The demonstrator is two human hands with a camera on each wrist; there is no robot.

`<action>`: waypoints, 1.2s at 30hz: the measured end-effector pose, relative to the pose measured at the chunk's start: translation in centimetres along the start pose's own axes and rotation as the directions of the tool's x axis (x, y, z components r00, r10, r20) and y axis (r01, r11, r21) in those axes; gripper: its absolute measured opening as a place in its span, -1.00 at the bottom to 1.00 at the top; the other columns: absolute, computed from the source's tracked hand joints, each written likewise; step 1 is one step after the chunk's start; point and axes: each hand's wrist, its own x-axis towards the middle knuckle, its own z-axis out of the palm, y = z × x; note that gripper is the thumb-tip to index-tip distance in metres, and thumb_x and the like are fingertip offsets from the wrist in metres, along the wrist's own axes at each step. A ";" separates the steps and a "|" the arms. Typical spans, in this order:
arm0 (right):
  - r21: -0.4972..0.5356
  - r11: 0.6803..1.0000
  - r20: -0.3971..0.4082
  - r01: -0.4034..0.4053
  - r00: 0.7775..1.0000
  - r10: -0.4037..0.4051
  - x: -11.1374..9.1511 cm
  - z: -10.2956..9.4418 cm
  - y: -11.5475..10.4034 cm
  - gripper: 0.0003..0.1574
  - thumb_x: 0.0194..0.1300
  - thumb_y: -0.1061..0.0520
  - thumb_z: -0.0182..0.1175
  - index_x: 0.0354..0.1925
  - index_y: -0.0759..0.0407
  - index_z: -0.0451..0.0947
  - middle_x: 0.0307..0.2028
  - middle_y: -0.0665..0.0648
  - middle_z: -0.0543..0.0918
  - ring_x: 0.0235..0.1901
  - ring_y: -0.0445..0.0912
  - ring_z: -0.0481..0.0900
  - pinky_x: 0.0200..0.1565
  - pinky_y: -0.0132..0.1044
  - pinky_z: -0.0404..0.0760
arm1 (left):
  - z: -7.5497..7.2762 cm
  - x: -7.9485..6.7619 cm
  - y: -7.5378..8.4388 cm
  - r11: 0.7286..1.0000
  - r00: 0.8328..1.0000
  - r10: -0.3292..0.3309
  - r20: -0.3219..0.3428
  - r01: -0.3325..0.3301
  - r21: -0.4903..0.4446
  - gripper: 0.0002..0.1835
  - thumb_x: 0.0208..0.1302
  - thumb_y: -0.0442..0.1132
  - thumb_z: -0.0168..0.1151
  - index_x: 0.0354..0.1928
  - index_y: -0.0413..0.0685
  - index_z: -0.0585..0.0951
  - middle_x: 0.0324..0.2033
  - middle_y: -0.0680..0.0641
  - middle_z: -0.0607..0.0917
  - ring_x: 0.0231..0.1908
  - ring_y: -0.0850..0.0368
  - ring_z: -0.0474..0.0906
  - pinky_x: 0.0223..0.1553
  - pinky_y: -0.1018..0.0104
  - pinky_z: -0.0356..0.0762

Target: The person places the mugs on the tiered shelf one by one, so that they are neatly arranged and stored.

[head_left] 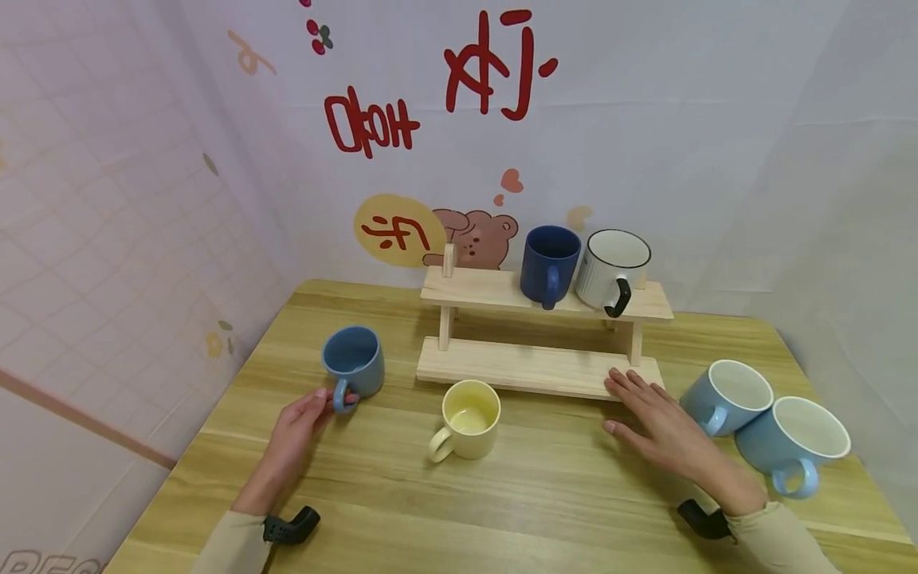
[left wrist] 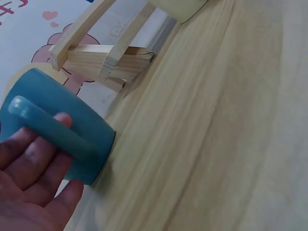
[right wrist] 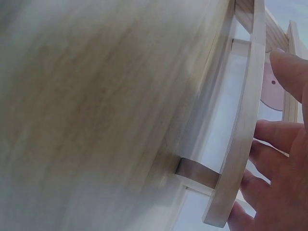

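At the left of the table, my left hand [head_left: 300, 422] has its fingers through the handle of a blue mug [head_left: 364, 373]. The left wrist view shows the fingertips coming out past the handle [left wrist: 53, 127], with the mug standing upright on the wood. My right hand [head_left: 663, 434] lies palm down at the right end of the wooden two-tier shelf [head_left: 523, 368], its fingers extended over the front edge of the lower board. In the right wrist view those fingers [right wrist: 267, 161] touch that board, and the hand holds nothing. A yellow mug [head_left: 473, 430] stands between the hands.
On the upper board stand a dark blue mug [head_left: 539, 275] and a white mug [head_left: 598, 279] with a black handle. Two light blue mugs, a nearer one [head_left: 767, 442] and a farther one [head_left: 706, 399], stand right of my right hand. A printed cloth wall [head_left: 688, 175] rises behind the table.
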 end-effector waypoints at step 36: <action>0.030 1.000 -0.001 0.001 1.000 -0.001 0.0 -0.1 0.0 -0.11 0.36 -0.14 0.40 0.46 0.27 0.40 0.48 0.32 0.37 0.45 0.38 0.25 0.33 0.41 0.24 | 5.5 0.9 6.4 0.999 0.962 -0.031 -0.270 0.022 -0.039 -0.58 0.72 -0.14 -0.18 -0.26 -0.36 0.42 -0.48 0.00 0.41 -0.27 0.14 0.56 -0.01 0.36 0.52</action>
